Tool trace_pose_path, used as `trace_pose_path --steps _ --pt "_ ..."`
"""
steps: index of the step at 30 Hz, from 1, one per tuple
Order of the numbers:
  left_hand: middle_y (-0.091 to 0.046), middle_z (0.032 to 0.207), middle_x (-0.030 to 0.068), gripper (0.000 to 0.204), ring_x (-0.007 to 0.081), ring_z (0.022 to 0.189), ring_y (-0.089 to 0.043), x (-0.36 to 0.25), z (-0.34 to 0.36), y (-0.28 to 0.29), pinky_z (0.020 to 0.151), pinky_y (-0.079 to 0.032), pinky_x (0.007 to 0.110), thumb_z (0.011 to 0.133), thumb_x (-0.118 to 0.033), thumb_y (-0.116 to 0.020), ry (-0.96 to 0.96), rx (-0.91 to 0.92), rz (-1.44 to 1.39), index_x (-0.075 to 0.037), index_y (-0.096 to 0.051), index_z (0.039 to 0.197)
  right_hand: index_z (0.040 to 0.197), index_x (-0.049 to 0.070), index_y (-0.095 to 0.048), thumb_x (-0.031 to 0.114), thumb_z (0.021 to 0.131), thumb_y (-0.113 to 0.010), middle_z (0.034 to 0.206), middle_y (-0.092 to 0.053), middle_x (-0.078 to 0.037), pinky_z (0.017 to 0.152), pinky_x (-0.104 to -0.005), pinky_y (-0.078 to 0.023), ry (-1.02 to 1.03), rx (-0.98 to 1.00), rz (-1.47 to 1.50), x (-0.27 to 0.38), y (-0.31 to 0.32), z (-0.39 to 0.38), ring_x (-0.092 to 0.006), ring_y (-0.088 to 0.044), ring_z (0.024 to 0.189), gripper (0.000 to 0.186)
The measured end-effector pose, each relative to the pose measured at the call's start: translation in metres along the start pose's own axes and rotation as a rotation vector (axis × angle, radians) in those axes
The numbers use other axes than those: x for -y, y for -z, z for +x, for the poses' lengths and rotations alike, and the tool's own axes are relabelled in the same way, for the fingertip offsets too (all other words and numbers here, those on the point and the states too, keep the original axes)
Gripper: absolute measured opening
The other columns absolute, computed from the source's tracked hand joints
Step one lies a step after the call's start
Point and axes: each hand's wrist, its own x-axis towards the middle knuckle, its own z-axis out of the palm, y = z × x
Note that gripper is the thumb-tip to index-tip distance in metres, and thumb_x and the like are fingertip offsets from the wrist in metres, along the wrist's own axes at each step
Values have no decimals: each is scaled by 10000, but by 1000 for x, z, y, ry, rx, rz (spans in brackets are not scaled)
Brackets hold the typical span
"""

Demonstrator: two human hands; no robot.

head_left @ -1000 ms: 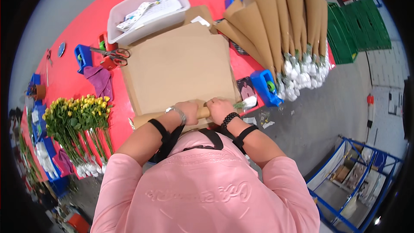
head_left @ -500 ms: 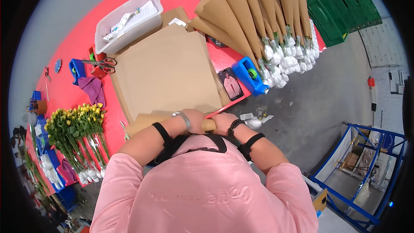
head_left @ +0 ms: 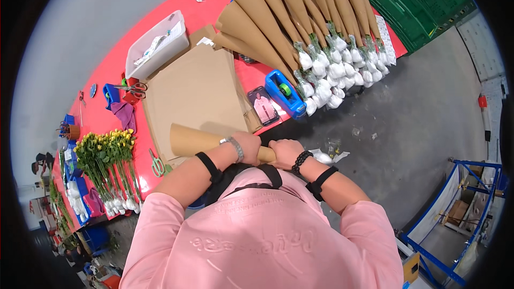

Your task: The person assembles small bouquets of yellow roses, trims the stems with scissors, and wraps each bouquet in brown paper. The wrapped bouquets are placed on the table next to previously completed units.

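- Left hand and right hand grip a brown paper cone at the table's near edge.
- Wrapped bunches fill its right corner.
- Yellow roses, left along the near edge, remain unwrapped.

Both hands are on one brown paper cone: left hand curled round the middle, right hand gripping the narrow end, with a white bulb just past that wrist. Wide mouth points left, over a stack of kraft sheets on the red table. Green scissors and yellow roses sit off left; phone, blue tape dispenser and loads of paper-wrapped bunches are over to the right.
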Motion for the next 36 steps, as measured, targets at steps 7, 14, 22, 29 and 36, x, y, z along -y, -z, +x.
trace_pose_path --steps 7,14,22,29,36 --pt "-760 895 209 616 357 819 -740 -46 4 7 755 -578 441 699 -573 -771 52 -61 -2 -7 -787 943 945 89 -709 399 799 -797 919 -741 -139 752 -465 -589 -68 157 -17 -21 26 -24 -325 -734 901 354" --pt "-774 935 162 522 319 880 -755 -50 9 20 787 -591 454 791 -530 -751 116 194 -179 -46 -774 986 828 110 -732 399 714 -850 882 -737 -120 726 -431 -591 81 -303 -148 -37 4 -34 -290 -736 868 333" --pt "-768 929 170 529 345 869 -747 -80 -4 4 811 -588 464 769 -525 -757 83 -135 156 -57 -770 1015 964 49 -737 482 687 -855 896 -754 -165 764 -447 -596 60 144 149 -41 12 -25 -338 -739 840 527" --pt "-756 939 173 511 345 889 -737 -63 -19 -27 803 -583 476 784 -513 -724 190 -167 -112 -67 -731 1034 1023 86 -713 307 766 -784 913 -736 -139 752 -471 -592 223 -22 -31 -27 -17 -12 -346 -735 867 347" --pt "-730 866 153 400 355 838 -719 -37 -53 -59 743 -571 505 847 -462 -662 202 -276 -25 -87 -676 985 1160 95 -724 335 842 -750 955 -754 -174 807 -459 -580 345 -213 328 -61 12 20 -360 -733 894 399"
